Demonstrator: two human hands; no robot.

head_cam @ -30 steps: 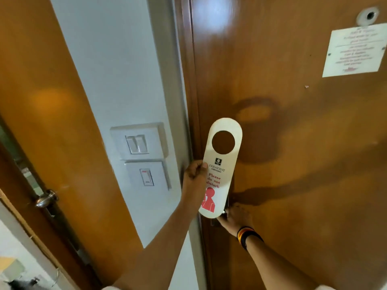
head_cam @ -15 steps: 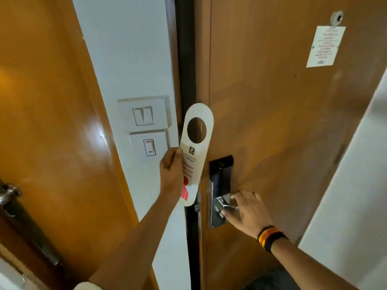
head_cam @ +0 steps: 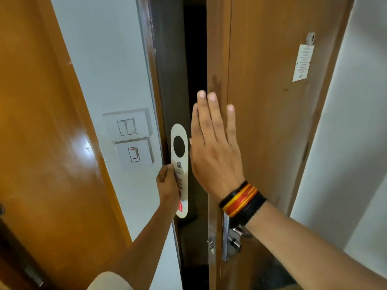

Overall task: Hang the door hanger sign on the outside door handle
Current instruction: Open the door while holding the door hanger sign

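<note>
Left hand [head_cam: 167, 185] clamped on the lower half of an upright door hanger sign [head_cam: 179, 164], held in the dark gap beside the wooden door [head_cam: 272, 122], right hand [head_cam: 213, 147] raised flat, fingers spread, empty, at the door's edge, inside lever handle [head_cam: 238, 233] below the wrist.

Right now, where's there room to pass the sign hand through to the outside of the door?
The dark gap between the door frame and the door edge is free above the right hand. Lower down it is crowded: the door hanger sign, the left hand and the latch fill it.
</note>
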